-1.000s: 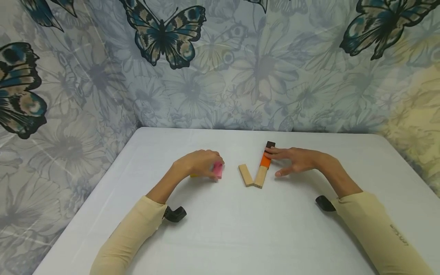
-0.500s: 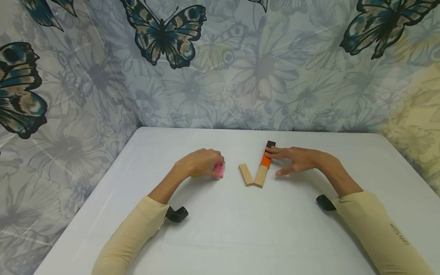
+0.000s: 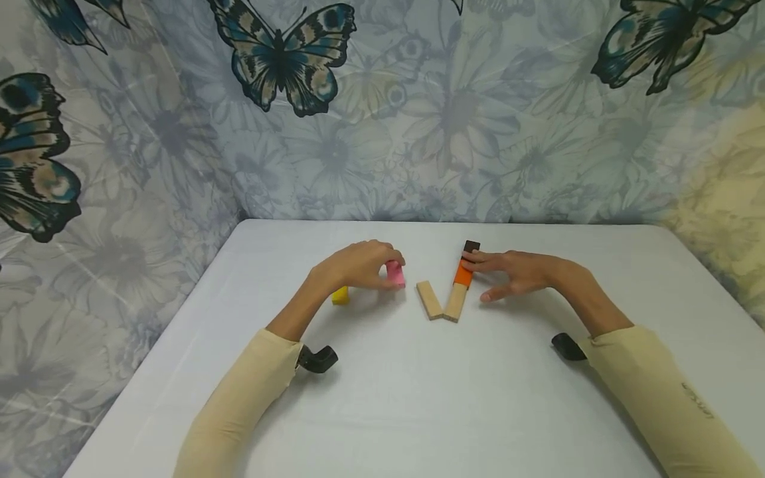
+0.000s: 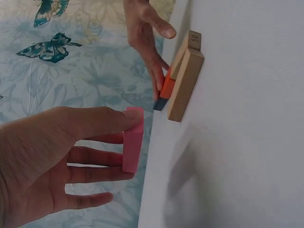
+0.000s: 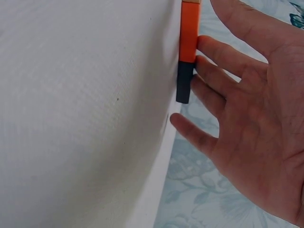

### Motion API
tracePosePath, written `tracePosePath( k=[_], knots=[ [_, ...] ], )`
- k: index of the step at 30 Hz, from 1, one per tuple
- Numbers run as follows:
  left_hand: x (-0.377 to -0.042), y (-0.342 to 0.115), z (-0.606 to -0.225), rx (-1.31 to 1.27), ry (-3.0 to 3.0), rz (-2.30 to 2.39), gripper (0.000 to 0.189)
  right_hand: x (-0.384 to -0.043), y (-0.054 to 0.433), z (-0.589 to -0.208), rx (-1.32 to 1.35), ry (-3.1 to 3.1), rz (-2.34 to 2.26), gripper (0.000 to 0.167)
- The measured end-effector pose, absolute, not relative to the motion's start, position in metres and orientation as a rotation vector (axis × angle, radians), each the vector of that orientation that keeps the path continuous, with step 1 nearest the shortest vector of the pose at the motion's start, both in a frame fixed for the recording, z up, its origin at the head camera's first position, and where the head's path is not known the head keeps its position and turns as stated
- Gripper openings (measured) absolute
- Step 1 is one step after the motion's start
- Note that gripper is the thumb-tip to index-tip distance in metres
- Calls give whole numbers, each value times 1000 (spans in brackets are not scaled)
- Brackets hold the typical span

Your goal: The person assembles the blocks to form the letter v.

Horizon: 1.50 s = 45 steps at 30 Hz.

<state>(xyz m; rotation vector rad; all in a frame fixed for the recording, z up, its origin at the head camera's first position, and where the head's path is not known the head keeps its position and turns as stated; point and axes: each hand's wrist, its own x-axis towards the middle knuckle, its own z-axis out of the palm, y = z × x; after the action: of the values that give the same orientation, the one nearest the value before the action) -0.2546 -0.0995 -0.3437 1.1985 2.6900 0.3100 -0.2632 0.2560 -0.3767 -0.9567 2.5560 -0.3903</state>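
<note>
My left hand (image 3: 360, 265) pinches a pink wooden block (image 4: 133, 142) between thumb and fingers, held above the table. On the table to its right lie two plain wooden blocks; the left one (image 3: 429, 300) slants to meet the near end of the other (image 3: 455, 303), making a V. In line beyond that second block come an orange block (image 3: 463, 273) and a black block (image 3: 471, 246). My right hand (image 3: 518, 272) has its fingers extended, fingertips touching the orange and black blocks, as the right wrist view (image 5: 188, 33) orange face also shows.
A yellow block (image 3: 340, 296) sits on the white table (image 3: 406, 398) under my left wrist. Black wrist-worn cameras hang below both sleeves, the left one (image 3: 318, 359) and the right one (image 3: 568, 347). A butterfly-printed cloth (image 3: 382, 153) stands behind the table.
My left hand has lifted the pink block and moved it right and away from me, uncovering more of the yellow block. The right hand stays at the orange and black blocks.
</note>
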Motion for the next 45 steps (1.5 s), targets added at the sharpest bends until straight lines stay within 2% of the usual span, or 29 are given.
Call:
tracePosePath(
  k=[7,20,29,36,45],
  knots=[
    [-281,-80,-338,1212,2662,348,48,-266,253,-378,-952,2551,-364,88],
    [-312,-59,-364,1134,2663,350,40,-266,253,-375,-967,2551,-351,87],
    [-315,-51,-371,1011,2691,319,46,-265,252,-376,-942,2557,-350,88],
    [-310,-51,-373,1020,2682,311,48,-262,252,-376,-921,2545,-371,87],
    [-311,-56,-372,1189,2635,248,33,-263,251,-374,-956,2541,-366,88]
  ],
)
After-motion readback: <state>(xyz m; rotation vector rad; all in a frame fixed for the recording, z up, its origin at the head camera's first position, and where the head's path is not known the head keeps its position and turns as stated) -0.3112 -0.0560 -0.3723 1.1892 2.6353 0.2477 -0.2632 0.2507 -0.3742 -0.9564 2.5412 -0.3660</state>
